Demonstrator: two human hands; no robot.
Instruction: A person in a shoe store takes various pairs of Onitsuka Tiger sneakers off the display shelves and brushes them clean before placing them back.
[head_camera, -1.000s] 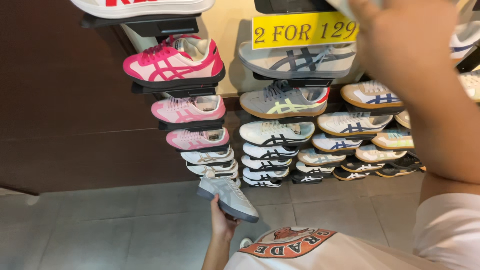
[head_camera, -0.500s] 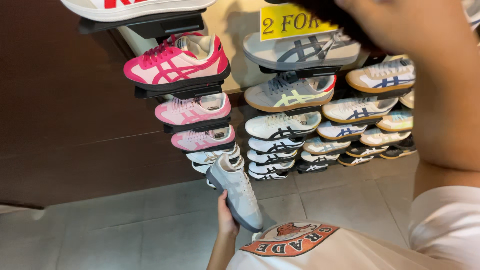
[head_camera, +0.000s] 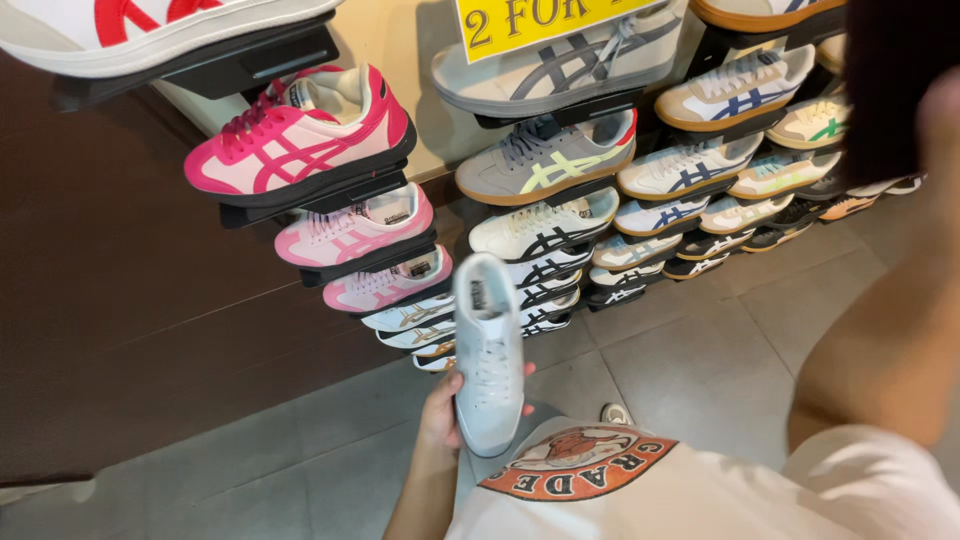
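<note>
My left hand (head_camera: 440, 410) grips a pale grey-white sneaker (head_camera: 488, 350) by its toe end. The shoe points heel-up toward the wall, its laces and tongue facing me. It hangs just in front of the lowest shelves of shoes. My right forearm (head_camera: 880, 340) rises along the right edge. My right hand (head_camera: 940, 110) is a blur at the top right corner, next to a dark shape, and I cannot make out its fingers. My white shirt with an orange print (head_camera: 580, 460) fills the bottom of the view.
Rows of sneakers sit on black wall brackets: a pink-and-white pair of rows (head_camera: 300, 145) on the left, grey and cream ones (head_camera: 545, 160) in the middle. A yellow sign (head_camera: 540, 20) hangs above. A dark wooden panel (head_camera: 120, 290) lies left, grey floor tiles (head_camera: 700, 370) below.
My left hand has lifted the sneaker and turned it from side-on to top-up. My right arm has shifted toward the right edge of the view.
</note>
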